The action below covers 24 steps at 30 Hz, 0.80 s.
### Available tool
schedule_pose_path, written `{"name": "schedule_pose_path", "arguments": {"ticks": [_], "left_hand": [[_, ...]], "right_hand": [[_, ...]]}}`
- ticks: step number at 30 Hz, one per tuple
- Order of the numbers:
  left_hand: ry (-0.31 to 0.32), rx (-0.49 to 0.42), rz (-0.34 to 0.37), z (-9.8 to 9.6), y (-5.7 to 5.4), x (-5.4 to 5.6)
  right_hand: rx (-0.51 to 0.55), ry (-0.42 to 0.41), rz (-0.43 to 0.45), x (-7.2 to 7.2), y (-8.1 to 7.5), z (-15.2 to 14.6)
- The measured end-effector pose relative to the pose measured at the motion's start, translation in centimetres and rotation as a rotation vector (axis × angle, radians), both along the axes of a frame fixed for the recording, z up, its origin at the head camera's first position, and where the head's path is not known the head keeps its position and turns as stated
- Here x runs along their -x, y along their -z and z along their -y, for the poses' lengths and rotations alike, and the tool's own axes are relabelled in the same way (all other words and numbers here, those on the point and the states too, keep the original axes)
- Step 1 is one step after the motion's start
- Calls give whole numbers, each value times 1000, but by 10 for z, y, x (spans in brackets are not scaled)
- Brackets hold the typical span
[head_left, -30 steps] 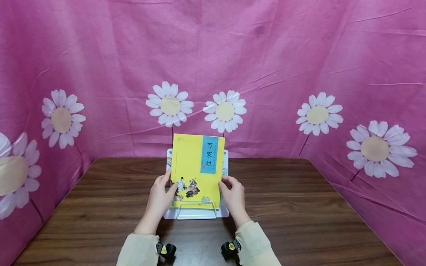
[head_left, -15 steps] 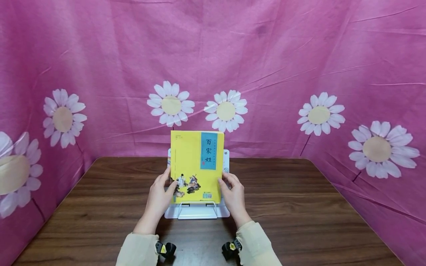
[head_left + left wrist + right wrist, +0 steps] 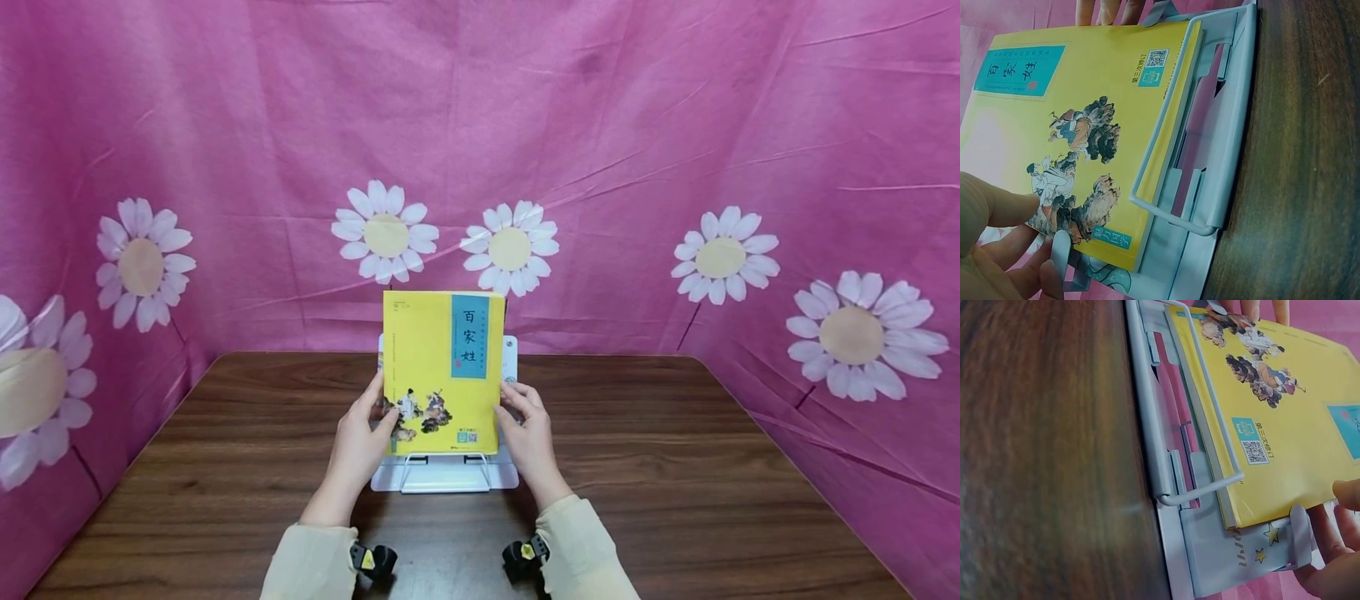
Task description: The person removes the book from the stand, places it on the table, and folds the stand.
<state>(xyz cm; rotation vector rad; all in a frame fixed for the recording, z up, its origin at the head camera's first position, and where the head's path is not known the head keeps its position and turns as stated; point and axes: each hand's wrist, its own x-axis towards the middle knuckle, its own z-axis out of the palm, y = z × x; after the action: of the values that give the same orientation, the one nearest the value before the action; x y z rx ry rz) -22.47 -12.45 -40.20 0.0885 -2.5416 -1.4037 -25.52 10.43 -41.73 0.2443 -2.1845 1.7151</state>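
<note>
A yellow book point(image 3: 423, 350) with a blue title panel leans upright against a white book stand point(image 3: 444, 481). My left hand point(image 3: 358, 446) holds the book's left edge, thumb on the front cover and fingers behind. On the opposite edge, my right hand point(image 3: 531, 442) grips it likewise, thumb at the cover's side. In the left wrist view, the stand's wire bar point(image 3: 1166, 112) crosses in front of the book's lower part, and the bottom edge sits above the ledge. Grey side clips point(image 3: 1300, 536) show beside the fingers. Most of the stand's back panel is hidden.
The stand rests on a dark brown wooden table point(image 3: 675, 467). A pink curtain point(image 3: 600, 125) with white daisies surrounds the table's back and sides. Black wrist cameras point(image 3: 375, 564) sit at both beige sleeves point(image 3: 311, 562).
The book has risen behind the wire bar, its lower edge moving up from the ledge, and it has straightened slightly. Both hands stay at its sides, nearly in place.
</note>
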Motion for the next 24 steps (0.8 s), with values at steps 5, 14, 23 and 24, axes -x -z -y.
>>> {"name": "schedule_pose_path", "arguments": {"ticks": [5, 14, 23, 24], "left_hand": [[11, -24, -1, 1, 2, 0], [-34, -21, 3, 9, 6, 2], [-51, -4, 24, 10, 8, 4], [-53, -3, 22, 10, 8, 4]], "right_hand": [[1, -9, 21, 1, 1, -2], [-39, -46, 71, 2, 5, -2], [-23, -93, 53, 0, 3, -2], [-23, -94, 48, 0, 3, -2]]}}
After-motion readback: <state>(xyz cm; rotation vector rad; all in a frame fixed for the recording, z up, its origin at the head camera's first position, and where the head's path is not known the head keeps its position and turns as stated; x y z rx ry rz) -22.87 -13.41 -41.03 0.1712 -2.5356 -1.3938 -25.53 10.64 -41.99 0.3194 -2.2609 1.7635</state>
